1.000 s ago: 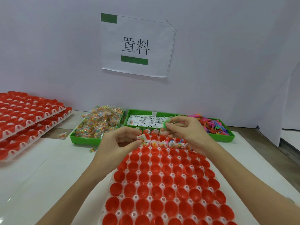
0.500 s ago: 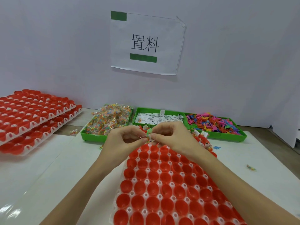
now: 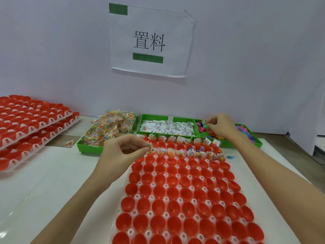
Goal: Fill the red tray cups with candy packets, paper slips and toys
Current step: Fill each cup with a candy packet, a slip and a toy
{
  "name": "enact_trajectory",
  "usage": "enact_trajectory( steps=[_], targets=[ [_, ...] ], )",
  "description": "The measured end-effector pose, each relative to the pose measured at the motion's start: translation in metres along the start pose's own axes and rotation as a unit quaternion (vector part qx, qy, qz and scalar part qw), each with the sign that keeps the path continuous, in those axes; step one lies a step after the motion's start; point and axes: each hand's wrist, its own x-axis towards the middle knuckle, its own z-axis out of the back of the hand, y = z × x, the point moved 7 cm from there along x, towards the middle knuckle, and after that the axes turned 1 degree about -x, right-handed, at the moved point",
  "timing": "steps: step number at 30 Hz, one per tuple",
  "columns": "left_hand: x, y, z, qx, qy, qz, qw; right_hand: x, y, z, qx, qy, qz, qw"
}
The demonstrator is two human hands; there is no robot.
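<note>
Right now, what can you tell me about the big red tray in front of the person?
The red tray is a white, plastic-looking sheet holding staggered rows of glossy red cups, with small round holes between them. It lies flat on the white table, running from the near edge toward the green bins. Its two farthest rows hold candy packets and paper slips; every nearer cup is empty. The left hand pinches a packet at the far left corner, over the second row.
</note>
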Motion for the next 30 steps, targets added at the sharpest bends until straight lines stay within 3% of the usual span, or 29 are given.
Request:
enact_trajectory(
  steps=[5, 8, 12, 21, 27, 30],
  targets=[
    [0.002, 0.003, 0.003, -0.002, -0.003, 0.002, 1.000, 0.010, -0.038, 0.005, -0.135, -0.016, -0.060, 0.989],
    [0.003, 0.004, 0.004, 0.000, -0.008, 0.005, 1.000, 0.002, -0.036, 0.000, -0.197, 0.045, -0.089, 0.975],
    [0.001, 0.003, 0.002, 0.004, -0.001, 0.003, 1.000, -0.001, -0.025, 0.006, -0.223, 0.067, -0.102, 0.967],
    [0.000, -0.002, 0.004, -0.002, 0.000, 0.003, 1.000, -0.012, -0.017, 0.020, -0.054, 0.040, -0.083, 0.994],
    [0.000, -0.002, 0.006, 0.009, -0.004, 0.003, 1.000, -0.018, -0.023, 0.024, -0.020, -0.038, -0.066, 0.997],
    [0.001, 0.000, 0.009, 0.005, -0.010, 0.005, 1.000, -0.024, -0.027, 0.020, 0.101, -0.035, -0.086, 0.991]
  ],
)
